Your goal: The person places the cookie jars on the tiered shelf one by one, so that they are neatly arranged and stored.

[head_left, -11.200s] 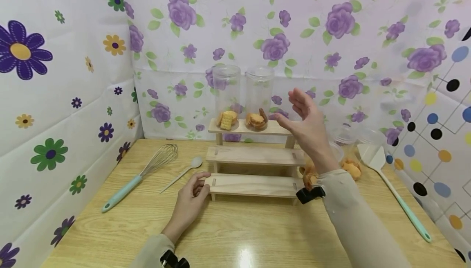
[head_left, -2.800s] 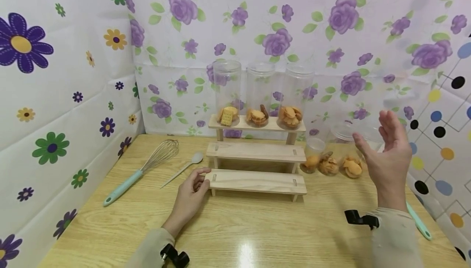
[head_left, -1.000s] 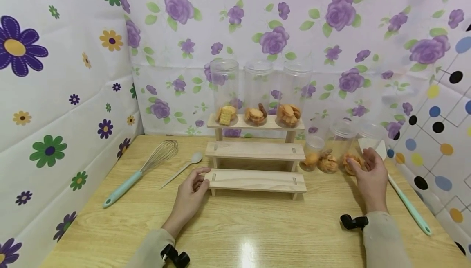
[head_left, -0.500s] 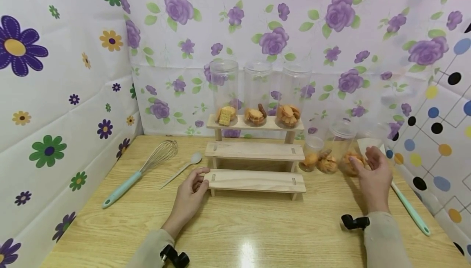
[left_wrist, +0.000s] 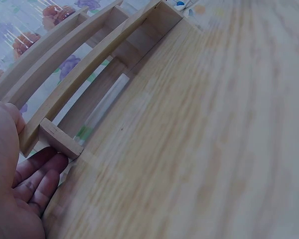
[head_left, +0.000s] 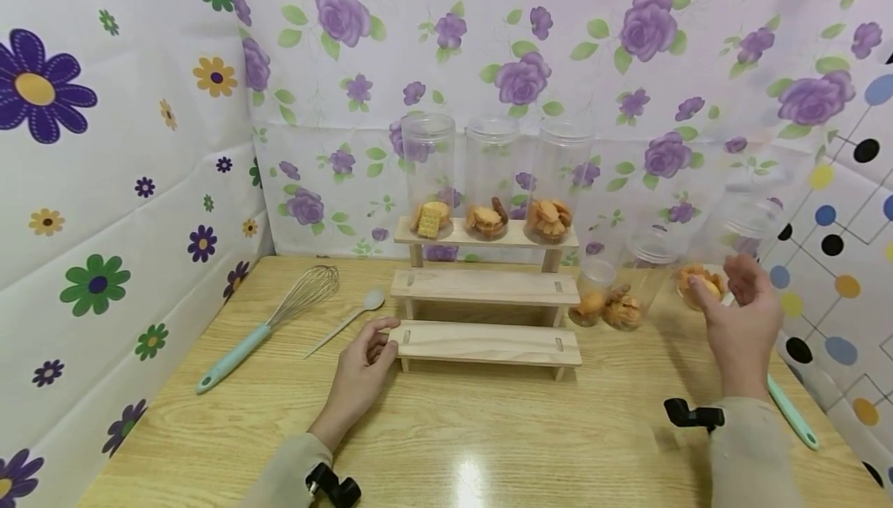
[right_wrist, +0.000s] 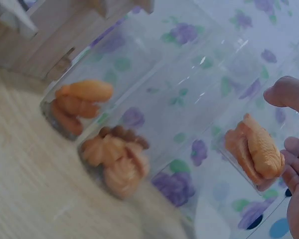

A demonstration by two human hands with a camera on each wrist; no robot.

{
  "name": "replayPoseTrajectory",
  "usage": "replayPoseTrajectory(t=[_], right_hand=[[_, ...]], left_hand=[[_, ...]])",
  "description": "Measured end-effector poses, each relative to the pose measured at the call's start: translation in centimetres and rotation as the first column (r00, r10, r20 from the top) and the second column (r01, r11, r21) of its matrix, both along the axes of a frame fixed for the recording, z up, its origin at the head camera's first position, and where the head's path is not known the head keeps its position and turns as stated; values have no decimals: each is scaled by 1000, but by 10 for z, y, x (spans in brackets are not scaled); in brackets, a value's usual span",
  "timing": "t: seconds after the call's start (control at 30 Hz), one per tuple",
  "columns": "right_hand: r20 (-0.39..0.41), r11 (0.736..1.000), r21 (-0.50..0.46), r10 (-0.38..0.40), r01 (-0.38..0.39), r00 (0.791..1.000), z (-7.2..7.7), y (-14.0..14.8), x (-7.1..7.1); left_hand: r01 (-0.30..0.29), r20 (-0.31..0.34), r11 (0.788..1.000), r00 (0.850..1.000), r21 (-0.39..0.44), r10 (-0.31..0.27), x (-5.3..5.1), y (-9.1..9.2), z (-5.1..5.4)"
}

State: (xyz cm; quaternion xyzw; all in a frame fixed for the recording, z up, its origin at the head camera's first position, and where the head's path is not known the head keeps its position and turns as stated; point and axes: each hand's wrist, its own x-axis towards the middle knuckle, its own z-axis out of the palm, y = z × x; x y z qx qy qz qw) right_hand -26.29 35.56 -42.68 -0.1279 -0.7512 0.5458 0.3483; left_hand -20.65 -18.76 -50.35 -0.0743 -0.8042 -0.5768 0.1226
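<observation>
My right hand (head_left: pixel 746 330) grips a clear lidded jar (right_wrist: pixel 254 149) with orange biscuits in its bottom. That jar is raised off the table and tilted, to the right of two other biscuit jars. My left hand (head_left: pixel 361 372) holds the left end of the lowest step of a three-step wooden display rack (head_left: pixel 484 341). In the left wrist view its thumb lies over the board's end and its fingers curl beneath, beside the leg. Three tall clear jars stand on the rack's top step: a left jar (head_left: pixel 429 174), a middle jar (head_left: pixel 491 174) and a right jar (head_left: pixel 558 178), all holding biscuits.
On the table right of the rack stand a short jar (head_left: pixel 593 291) and a taller jar (head_left: pixel 642 283), both with biscuits. A whisk (head_left: pixel 268 330) and a spoon (head_left: pixel 349 320) lie at left. A spatula (head_left: pixel 791 412) lies at right, partly behind my right arm.
A third jar has joined the rack's top step since the oldest frame. Within the last second my right hand has lifted the rightmost table jar, moving right. My left hand stays at the rack.
</observation>
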Motion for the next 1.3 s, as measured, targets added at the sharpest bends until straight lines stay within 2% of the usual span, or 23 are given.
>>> replayPoseTrajectory(t=[0.27, 0.5, 0.7, 0.87, 0.93, 1.1, 1.2, 1.3], right_hand=[[-23, 999, 47, -1, 2, 1000, 40, -12, 15], [-110, 999, 42, 29, -25, 994, 71, -22, 31], [-146, 995, 93, 59, -45, 988, 87, -34, 42], [-173, 988, 97, 136, -121, 975, 97, -50, 46], [-200, 979, 86, 199, -185, 960, 99, -57, 45], [-262, 934, 89, 357, -346, 897, 96, -79, 41], [-261, 909, 127, 416, -396, 871, 94, -92, 40], [-255, 880, 125, 474, -458, 843, 92, -106, 39]], left_hand=[[-4, -2, 1000, 1000, -3, 4, 0, 0, 0], [-4, -11, 1000, 1000, -3, 4, -1, 0, -1], [-6, -7, 1000, 1000, 0, 6, -1, 1, -1], [-10, -18, 1000, 1000, 0, 10, -1, 0, -2], [-13, -20, 1000, 1000, -2, 13, -1, 0, -3], [-14, -21, 1000, 1000, -2, 14, -1, -1, -3], [-8, -14, 1000, 1000, -1, 8, -1, 0, -2], [-4, -8, 1000, 1000, 3, 4, -2, 0, -1]])
